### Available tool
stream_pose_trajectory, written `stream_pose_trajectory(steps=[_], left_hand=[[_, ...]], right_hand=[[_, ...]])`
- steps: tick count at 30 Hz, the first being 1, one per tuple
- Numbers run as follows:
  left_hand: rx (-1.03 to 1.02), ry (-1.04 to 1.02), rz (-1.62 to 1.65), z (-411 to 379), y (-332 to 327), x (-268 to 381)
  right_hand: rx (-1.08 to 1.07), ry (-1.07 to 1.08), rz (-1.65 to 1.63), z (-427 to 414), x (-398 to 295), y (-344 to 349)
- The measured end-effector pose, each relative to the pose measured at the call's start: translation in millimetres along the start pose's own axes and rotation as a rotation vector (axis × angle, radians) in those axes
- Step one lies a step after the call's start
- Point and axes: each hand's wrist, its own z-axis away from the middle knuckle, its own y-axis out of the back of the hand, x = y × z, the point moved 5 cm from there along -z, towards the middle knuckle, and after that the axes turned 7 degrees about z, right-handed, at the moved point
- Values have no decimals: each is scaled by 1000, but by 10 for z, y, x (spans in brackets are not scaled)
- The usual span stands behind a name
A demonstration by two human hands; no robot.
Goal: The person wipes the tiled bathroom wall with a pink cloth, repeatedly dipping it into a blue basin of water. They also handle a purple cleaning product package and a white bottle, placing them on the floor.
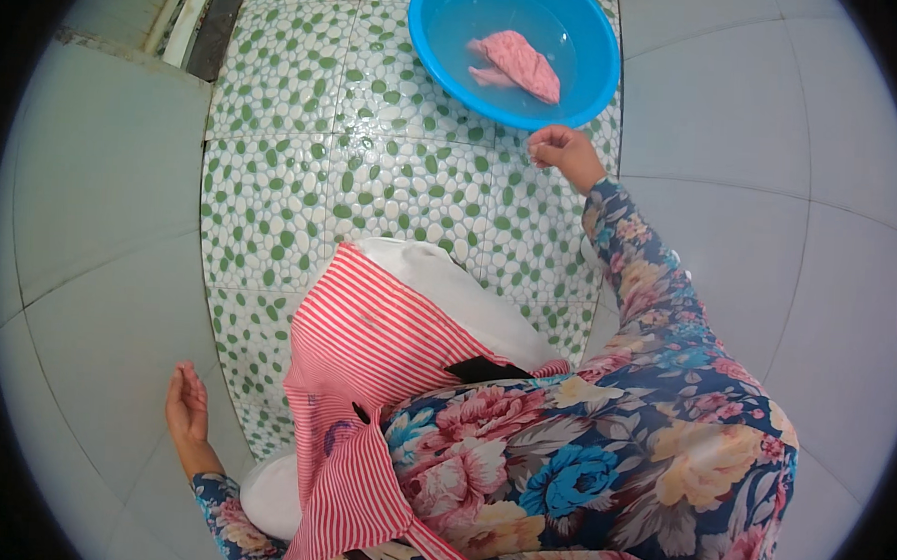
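Observation:
A blue plastic basin [603, 99] stands on the floor at the top of the view, with water in it. A wet pink cloth [519, 64] lies bunched in the water, partly above the surface. Just below the basin's near rim is my right hand [570, 156], its fingers curled in towards the thumb. Nothing shows in its grasp, and whether it touches the rim is hard to tell. My left hand [188, 410] hangs low at the left, palm partly turned up, fingers loosely bent and holding nothing. Wall tiles lie behind it.
Green and white pebble-patterned tiles [408, 181] cover the narrow floor, which looks wet and shiny. Pale tiled walls [714, 126] close in on the right and left [107, 190]. A door frame [218, 26] is at the upper left. My red-striped apron [386, 330] hangs over white trousers.

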Motion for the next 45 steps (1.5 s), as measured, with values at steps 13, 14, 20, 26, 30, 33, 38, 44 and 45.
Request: stream_pose_trajectory(steps=[13, 14, 20, 26, 30, 33, 38, 44, 45], left_hand=[[281, -64, -110, 355, 747, 515], [296, -62, -109, 324, 875, 551], [-31, -54, -112, 186, 1008, 404], [-36, 12, -192, 17, 802, 480], [-47, 28, -295, -109, 758, 485], [-2, 30, -317, -25, 820, 431], [46, -12, -329, 196, 610, 487], [105, -2, -343, 291, 176, 496], [69, -13, -371, 284, 89, 500]], right_hand=[[51, 1238, 1249, -1655, -807, -1374], [112, 1250, 1249, -1568, -795, -1466], [13, 584, 1350, -1328, 64, -1085], [-54, 283, 943, -1138, 422, -951], [-54, 278, 1040, -1119, 363, -1110], [-2, 381, 975, -1150, 156, -1203], [-10, 153, 901, -992, -441, -1196], [-15, 54, 164, -626, -1180, -1133], [-37, 56, 57, -611, -1238, -1114]])
